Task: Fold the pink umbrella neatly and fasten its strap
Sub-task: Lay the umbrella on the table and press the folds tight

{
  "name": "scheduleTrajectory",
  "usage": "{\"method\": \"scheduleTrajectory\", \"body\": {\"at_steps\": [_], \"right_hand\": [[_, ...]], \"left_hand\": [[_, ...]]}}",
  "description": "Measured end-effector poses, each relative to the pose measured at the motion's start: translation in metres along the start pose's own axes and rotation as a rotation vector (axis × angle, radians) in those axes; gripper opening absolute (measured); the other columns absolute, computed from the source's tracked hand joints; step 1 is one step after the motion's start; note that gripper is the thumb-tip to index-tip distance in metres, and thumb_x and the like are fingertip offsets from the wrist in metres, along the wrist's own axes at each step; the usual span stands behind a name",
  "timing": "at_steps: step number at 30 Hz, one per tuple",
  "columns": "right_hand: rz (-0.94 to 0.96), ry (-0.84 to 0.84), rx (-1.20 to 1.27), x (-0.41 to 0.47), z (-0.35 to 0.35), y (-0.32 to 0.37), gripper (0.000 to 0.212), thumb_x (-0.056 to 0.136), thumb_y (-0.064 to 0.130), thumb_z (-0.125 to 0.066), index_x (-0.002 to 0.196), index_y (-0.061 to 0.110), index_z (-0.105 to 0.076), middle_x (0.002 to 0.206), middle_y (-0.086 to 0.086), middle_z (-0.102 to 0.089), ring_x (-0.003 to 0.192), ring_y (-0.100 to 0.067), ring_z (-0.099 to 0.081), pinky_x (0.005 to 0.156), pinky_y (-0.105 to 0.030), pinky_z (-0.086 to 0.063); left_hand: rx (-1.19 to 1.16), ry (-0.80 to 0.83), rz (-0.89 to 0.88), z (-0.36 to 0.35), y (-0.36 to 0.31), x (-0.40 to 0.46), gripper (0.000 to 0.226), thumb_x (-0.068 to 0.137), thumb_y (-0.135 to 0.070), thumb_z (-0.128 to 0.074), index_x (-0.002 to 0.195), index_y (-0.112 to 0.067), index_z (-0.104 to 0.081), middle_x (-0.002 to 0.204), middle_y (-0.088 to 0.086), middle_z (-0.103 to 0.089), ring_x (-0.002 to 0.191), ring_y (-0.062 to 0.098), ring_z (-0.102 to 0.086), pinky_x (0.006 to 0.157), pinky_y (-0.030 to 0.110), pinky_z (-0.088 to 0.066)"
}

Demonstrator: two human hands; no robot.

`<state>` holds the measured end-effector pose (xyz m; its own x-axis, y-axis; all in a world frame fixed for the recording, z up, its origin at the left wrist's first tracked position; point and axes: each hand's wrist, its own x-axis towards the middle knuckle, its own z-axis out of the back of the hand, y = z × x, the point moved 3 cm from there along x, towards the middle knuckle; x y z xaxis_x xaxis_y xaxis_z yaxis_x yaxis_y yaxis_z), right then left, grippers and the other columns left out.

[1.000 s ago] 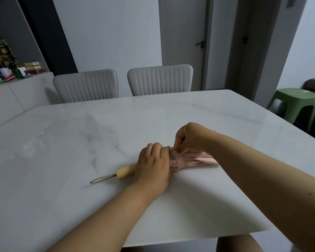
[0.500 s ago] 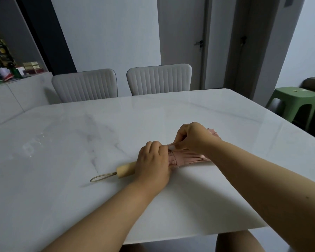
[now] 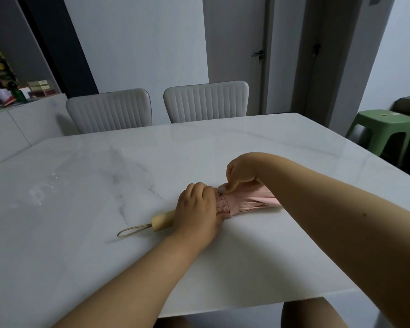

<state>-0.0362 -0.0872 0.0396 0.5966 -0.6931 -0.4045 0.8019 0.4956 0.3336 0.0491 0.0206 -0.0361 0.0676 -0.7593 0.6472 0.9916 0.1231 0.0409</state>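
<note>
Flat on the table [image 3: 246, 143], the pink umbrella [image 3: 251, 202] points handle-left; left hand [image 3: 197, 210] grips it, right hand [image 3: 243, 172] apparently pinches its strap.

Two hands work on a pink umbrella on a marble table.
The left hand [image 3: 197, 209] grips the pink umbrella [image 3: 251, 201] beside its wooden handle [image 3: 163, 220]; the right hand [image 3: 240, 172] pinches what may be the strap [image 3: 221, 190], on the table [image 3: 81, 185].

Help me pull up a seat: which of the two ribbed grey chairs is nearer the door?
The right-hand ribbed grey chair, beside the dark-handled door; the other chair sits further left.
</note>
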Motion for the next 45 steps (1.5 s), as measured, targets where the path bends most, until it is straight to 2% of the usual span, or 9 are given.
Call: {"method": "scheduleTrajectory", "body": {"at_steps": [16,19,22,26,30,33,37,41,45], "right_hand": [[0.156,-0.171,0.231,-0.004,-0.005,-0.019,0.015,0.080,0.034,-0.074,0.075,0.028,-0.062,0.077,0.010,-0.056,0.072,-0.009,-0.050,0.057,-0.021,-0.037],[0.139,-0.221,0.153,-0.001,-0.008,-0.016,0.018,0.081,0.039,-0.071,0.072,0.030,-0.058,0.077,0.012,-0.055,0.078,-0.012,-0.052,0.066,-0.024,-0.041],[0.151,-0.350,0.124,0.002,-0.011,-0.022,0.024,0.075,0.054,-0.070,0.072,0.032,-0.059,0.084,0.012,-0.061,0.090,-0.014,-0.056,0.085,-0.034,-0.045],[0.330,-0.608,0.262,-0.008,-0.007,-0.036,0.023,0.076,0.046,-0.072,0.088,0.030,-0.061,0.094,0.011,-0.063,0.090,-0.012,-0.058,0.075,-0.027,-0.046],[0.437,-0.982,0.700,-0.023,0.006,-0.081,0.051,0.068,0.039,-0.081,0.110,0.025,-0.055,0.115,0.002,-0.059,0.104,-0.014,-0.057,0.084,-0.018,-0.042],[0.470,-0.858,0.875,-0.021,-0.004,-0.107,0.087,0.057,0.045,-0.081,0.131,0.034,-0.036,0.140,-0.007,-0.040,0.122,-0.019,-0.047,0.098,-0.032,-0.043],[0.531,-0.612,1.114,-0.010,-0.024,-0.093,0.105,0.057,0.038,-0.087,0.142,0.040,-0.025,0.146,-0.001,-0.036,0.120,-0.022,-0.054,0.090,-0.043,-0.054],[0.399,-0.644,1.469,-0.010,-0.014,-0.079,0.073,0.070,0.027,-0.084,0.132,0.027,-0.046,0.126,-0.003,-0.059,0.104,-0.019,-0.066,0.073,-0.043,-0.060],[0.299,-0.565,1.447,-0.016,-0.007,-0.080,0.028,0.077,0.031,-0.077,0.099,0.026,-0.060,0.100,-0.001,-0.069,0.088,-0.016,-0.069,0.062,-0.032,-0.059]], "left_hand": [[-0.067,-0.006,-0.025,0.003,0.002,-0.002,0.054,0.051,-0.034,-0.091,0.090,-0.010,-0.064,0.084,0.005,-0.060,0.074,0.027,-0.061,0.066,0.033,-0.053],[-0.077,0.143,-0.008,0.007,0.006,0.004,0.061,0.069,-0.051,-0.078,0.112,-0.014,-0.057,0.107,0.003,-0.056,0.100,0.026,-0.055,0.085,0.033,-0.045],[-0.141,0.378,0.122,0.007,0.018,0.010,0.071,0.072,-0.067,-0.065,0.127,-0.026,-0.044,0.120,-0.005,-0.052,0.111,0.020,-0.051,0.089,0.033,-0.043],[-0.247,0.447,0.243,0.008,0.027,0.020,0.051,0.069,-0.062,-0.067,0.109,-0.034,-0.053,0.101,-0.010,-0.062,0.093,0.018,-0.061,0.072,0.030,-0.047],[-0.852,0.543,0.517,0.012,0.040,0.033,0.041,0.064,-0.046,-0.083,0.084,-0.015,-0.065,0.075,-0.005,-0.064,0.069,0.017,-0.059,0.064,0.029,-0.041],[-1.209,0.661,0.776,0.017,0.047,0.039,0.034,0.067,-0.029,-0.084,0.089,-0.006,-0.072,0.079,0.009,-0.068,0.068,0.023,-0.063,0.066,0.030,-0.047],[-1.367,0.844,0.849,0.021,0.039,0.041,0.033,0.063,-0.035,-0.078,0.085,-0.010,-0.075,0.074,0.011,-0.069,0.060,0.024,-0.063,0.055,0.028,-0.050],[-1.263,0.759,0.703,0.027,0.030,0.044,0.051,0.060,-0.032,-0.086,0.101,-0.006,-0.071,0.088,0.014,-0.070,0.075,0.025,-0.065,0.070,0.034,-0.049],[-1.085,0.656,0.543,0.037,0.029,0.047,0.040,0.062,-0.034,-0.085,0.094,-0.015,-0.069,0.076,0.003,-0.066,0.065,0.021,-0.060,0.055,0.029,-0.045]]}}
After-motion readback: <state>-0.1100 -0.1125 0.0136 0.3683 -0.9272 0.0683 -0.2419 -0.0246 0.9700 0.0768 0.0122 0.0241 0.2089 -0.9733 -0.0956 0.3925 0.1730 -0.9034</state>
